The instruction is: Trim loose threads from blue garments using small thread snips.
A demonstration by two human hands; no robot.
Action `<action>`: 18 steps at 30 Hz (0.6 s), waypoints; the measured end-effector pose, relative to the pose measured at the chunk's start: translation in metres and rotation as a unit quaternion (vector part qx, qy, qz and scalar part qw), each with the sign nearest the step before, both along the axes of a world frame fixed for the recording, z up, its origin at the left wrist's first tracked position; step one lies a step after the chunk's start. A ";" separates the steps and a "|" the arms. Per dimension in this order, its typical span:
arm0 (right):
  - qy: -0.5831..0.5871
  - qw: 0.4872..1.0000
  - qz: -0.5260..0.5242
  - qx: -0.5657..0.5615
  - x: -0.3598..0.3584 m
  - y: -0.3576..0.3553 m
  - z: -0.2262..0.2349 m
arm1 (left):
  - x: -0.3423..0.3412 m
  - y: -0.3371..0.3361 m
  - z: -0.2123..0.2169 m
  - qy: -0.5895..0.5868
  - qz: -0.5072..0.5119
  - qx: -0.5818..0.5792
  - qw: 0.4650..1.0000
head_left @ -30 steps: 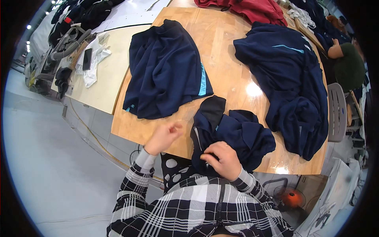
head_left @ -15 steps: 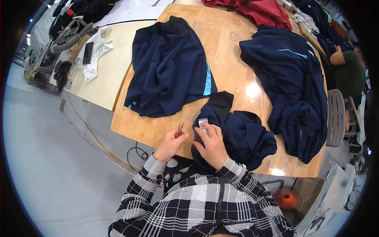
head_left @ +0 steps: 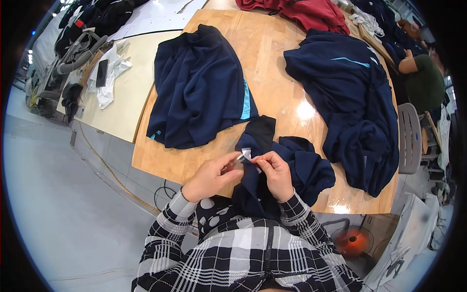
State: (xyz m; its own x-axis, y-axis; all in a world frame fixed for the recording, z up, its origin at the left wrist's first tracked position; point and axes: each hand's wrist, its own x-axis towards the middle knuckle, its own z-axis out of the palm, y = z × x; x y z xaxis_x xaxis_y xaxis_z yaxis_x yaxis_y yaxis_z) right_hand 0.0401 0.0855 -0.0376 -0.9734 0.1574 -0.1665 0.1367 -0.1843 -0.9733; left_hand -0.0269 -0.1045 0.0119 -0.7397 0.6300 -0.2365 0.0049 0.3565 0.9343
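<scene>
My left hand (head_left: 214, 176) is closed around small thread snips (head_left: 239, 159), blurred by motion and mostly hidden by the fingers. Their metal tip reaches the white label (head_left: 246, 153) on a bunched navy garment (head_left: 305, 165) with a black panel. From the other side, my right hand (head_left: 275, 176) pinches the label's edge between thumb and forefinger. Part of the garment hangs over the near table edge against me.
A navy garment with a light-blue stripe (head_left: 199, 87) lies spread at left; another navy garment (head_left: 360, 107) lies at right. A red garment (head_left: 311, 14) sits at the far edge. A phone (head_left: 101, 73) rests on white cloth. An orange fan (head_left: 352, 242) stands below, and a person (head_left: 424, 82) is at far right.
My left hand has brought the snips rightward to the label. My right hand has shifted a little right and now pinches at the label. The view has shifted slightly.
</scene>
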 end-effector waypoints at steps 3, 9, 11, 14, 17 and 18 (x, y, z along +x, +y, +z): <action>-0.012 0.995 0.005 -0.101 0.000 0.001 0.003 | -0.006 0.001 0.005 0.038 -0.071 -0.022 0.996; -0.027 0.998 0.015 -0.050 0.000 0.000 0.002 | -0.018 0.007 0.000 0.067 -0.128 -0.095 0.985; -0.029 0.999 0.032 -0.009 0.000 0.000 0.001 | -0.019 0.008 -0.003 0.071 -0.138 -0.098 0.983; -0.027 0.999 0.033 -0.011 0.000 -0.001 -0.003 | -0.020 0.009 -0.006 0.069 -0.156 -0.104 0.980; -0.034 0.999 0.039 0.002 0.002 0.000 -0.005 | -0.019 0.009 -0.012 0.057 -0.164 -0.106 0.979; -0.036 0.999 0.039 0.001 0.002 0.000 -0.007 | -0.018 0.009 -0.014 0.052 -0.164 -0.105 0.980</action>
